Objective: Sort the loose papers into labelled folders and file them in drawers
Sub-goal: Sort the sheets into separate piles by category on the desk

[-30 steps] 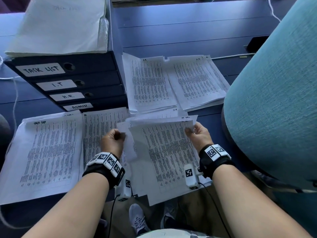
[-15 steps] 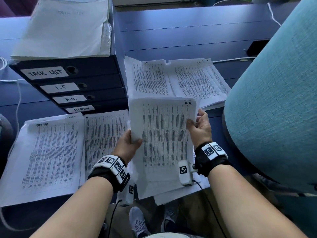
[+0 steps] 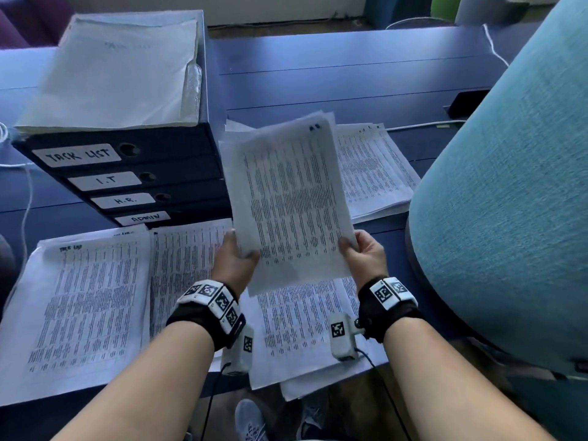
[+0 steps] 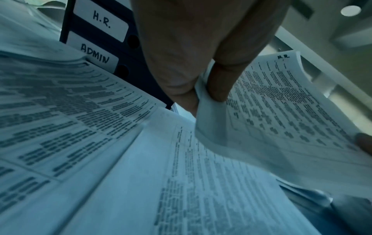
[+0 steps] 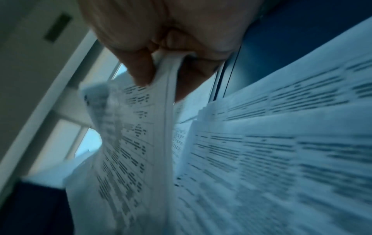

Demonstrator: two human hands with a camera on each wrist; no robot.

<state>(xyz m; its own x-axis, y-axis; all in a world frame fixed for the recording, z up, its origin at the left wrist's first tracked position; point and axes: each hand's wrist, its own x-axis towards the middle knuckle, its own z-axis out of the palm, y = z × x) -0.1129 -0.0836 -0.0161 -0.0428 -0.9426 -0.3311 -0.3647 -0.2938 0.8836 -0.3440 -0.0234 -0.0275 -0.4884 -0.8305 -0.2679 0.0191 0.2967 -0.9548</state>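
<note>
A stack of printed sheets marked H.R. [image 3: 286,198] is held upright above the desk, its top tilted away from me. My left hand [image 3: 237,257] pinches its lower left edge, thumb on the front [image 4: 218,82]. My right hand [image 3: 359,253] pinches the lower right edge, and the stack's thickness [image 5: 170,82] shows between thumb and fingers. The dark drawer unit [image 3: 127,183] stands at the left with labels TASK LIST, I.T, H.R. [image 4: 101,21] and ADMIN [image 4: 94,54], all drawers closed. Other paper piles lie flat on the desk [image 3: 350,78].
A Task List pile [image 3: 79,300] lies at the near left, another pile [image 3: 184,265] beside it, one under my wrists [image 3: 302,329] and one at the back right [image 3: 372,173]. A clear folder of paper [image 3: 121,71] tops the drawer unit. A teal chair back [image 3: 509,202] crowds the right.
Both hands have lifted the H.R. stack off the desk and raised it upright, sliding their grip down to its lower corners. The pile beneath is now uncovered.
</note>
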